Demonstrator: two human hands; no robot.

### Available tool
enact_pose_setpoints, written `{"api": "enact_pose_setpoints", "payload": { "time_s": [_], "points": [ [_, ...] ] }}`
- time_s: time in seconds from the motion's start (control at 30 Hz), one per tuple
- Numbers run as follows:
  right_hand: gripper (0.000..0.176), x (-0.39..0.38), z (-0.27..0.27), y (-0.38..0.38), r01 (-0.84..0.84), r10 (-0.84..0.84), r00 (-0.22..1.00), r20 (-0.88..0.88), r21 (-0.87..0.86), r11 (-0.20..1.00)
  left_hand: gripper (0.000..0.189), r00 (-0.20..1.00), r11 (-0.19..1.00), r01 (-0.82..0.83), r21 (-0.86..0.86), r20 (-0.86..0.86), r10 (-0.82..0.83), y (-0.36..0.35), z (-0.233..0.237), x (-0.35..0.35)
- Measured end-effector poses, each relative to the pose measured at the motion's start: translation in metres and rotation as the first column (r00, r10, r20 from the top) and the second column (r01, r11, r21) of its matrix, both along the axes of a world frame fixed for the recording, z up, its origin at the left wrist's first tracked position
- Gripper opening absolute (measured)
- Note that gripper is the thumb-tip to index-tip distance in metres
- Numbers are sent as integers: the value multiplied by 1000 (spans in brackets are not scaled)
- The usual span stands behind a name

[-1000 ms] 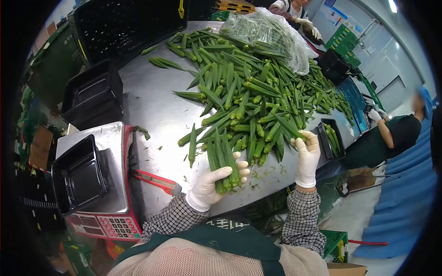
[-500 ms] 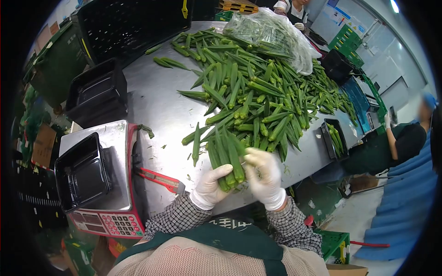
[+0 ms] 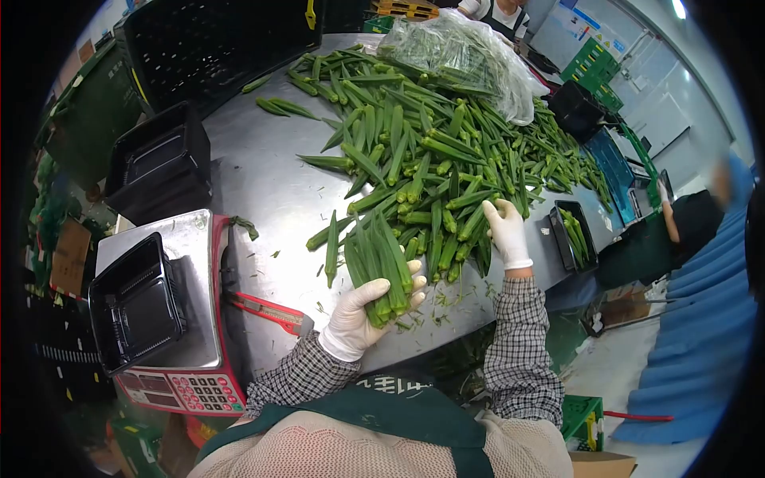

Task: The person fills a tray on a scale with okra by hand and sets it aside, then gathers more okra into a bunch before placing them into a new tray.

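Note:
My left hand (image 3: 356, 317), in a white glove, is closed around a bunch of okra (image 3: 379, 267), its pods side by side and stem ends toward me. My right hand (image 3: 508, 235), also gloved, is at the near right edge of a large okra pile (image 3: 446, 159). Its fingers are bent and a little apart, with the tips at the pods; no pod shows in its grasp. A single okra pod (image 3: 331, 251) lies on the metal table just left of the held bunch.
To the left, a black tray (image 3: 139, 307) sits on a red-framed scale (image 3: 199, 319). Behind it are stacked black trays (image 3: 159, 163). A red box cutter (image 3: 271, 311) lies beside the scale. At right is a tray with okra (image 3: 572, 235). A plastic bag (image 3: 462, 60) and two other people are farther off.
My right hand has left the bunch and moved right and away from me to the pile. My left hand still holds the okra, its fingers now showing around the right side.

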State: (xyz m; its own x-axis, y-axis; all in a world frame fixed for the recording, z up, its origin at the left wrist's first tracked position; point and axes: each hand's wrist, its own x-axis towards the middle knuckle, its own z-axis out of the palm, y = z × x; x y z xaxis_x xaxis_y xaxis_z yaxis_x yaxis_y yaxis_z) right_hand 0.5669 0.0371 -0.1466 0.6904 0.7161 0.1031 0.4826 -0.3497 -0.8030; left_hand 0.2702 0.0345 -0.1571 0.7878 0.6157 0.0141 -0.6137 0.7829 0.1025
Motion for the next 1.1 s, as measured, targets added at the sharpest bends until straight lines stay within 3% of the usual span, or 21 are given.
{"api": "enact_pose_setpoints", "payload": {
  "time_s": [0.07,0.17,0.27,0.37,0.57,0.67,0.77,0.83,0.9,1.0,1.1],
  "points": [
    [49,2,0,5,-15,4,978,-207,-49,999,47,1000,1000,0,-10,-3,0,1,-1,0],
    [42,14,-9,4,-82,63,953,-296,-53,995,47,1000,999,-1,-36,11,2,2,-1,-1],
    [28,10,-2,-4,-44,60,897,-438,46,998,50,1000,998,9,-59,17,-8,2,-1,0],
    [27,15,0,-15,-100,125,880,-457,78,992,56,1000,998,18,-58,-17,-19,2,-2,0],
    [17,11,9,-27,-169,330,728,-601,308,936,57,1000,999,-2,-39,-24,1,2,-1,0],
    [17,6,17,-31,-186,367,713,-598,342,921,57,1000,999,-3,-36,-27,2,2,-3,1],
    [18,-2,38,-51,-329,407,763,-503,240,913,54,1000,999,-10,-37,-28,9,2,-3,0],
    [23,9,52,-82,-542,486,745,-456,11,840,49,1000,999,-24,-43,-3,24,5,-5,0],
    [28,13,59,-102,-479,397,865,-306,-268,836,53,1000,998,-20,-58,-15,19,5,-5,0],
    [33,9,62,-100,-344,310,933,-183,-204,916,52,1000,998,25,-53,-5,-26,-2,-4,5],
    [37,-1,42,-72,-244,229,950,-211,-47,969,49,1000,1000,20,-24,-13,-20,-3,-3,6]
  ]
}}
